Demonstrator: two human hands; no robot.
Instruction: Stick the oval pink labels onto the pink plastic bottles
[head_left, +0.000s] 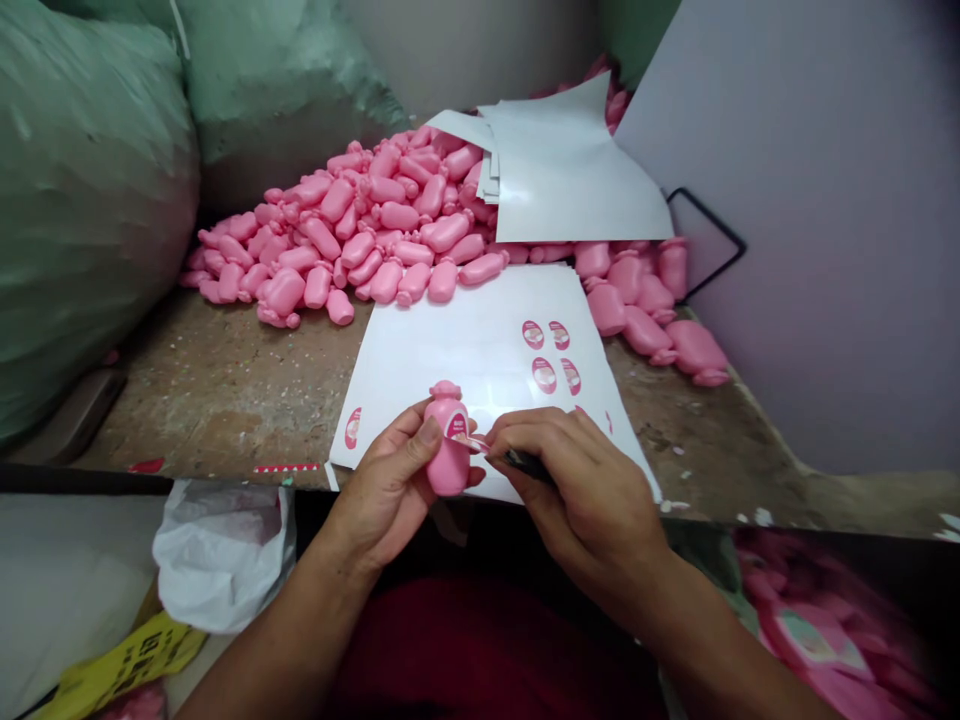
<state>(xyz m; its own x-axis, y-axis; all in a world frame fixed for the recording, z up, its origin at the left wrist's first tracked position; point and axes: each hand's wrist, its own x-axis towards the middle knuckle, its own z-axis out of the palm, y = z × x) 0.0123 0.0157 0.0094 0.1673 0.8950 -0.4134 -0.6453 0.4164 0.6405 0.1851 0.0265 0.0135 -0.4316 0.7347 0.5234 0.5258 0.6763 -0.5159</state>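
Note:
My left hand is closed around a small pink bottle, which stands nearly upright with its neck on top. An oval label in white and dark pink sits on the bottle's front, its right edge near my right fingertips. My right hand grips a dark-handled tool whose kind I cannot make out; a thin light piece shows between its tip and the label. Beneath both hands lies a white label sheet with several oval stickers left on its right side.
Many pink bottles are heaped at the back of the worn table. White sheets rest over the heap's right part. Large green sacks stand at left, near a dark phone-like object. A white plastic bag hangs below the front edge.

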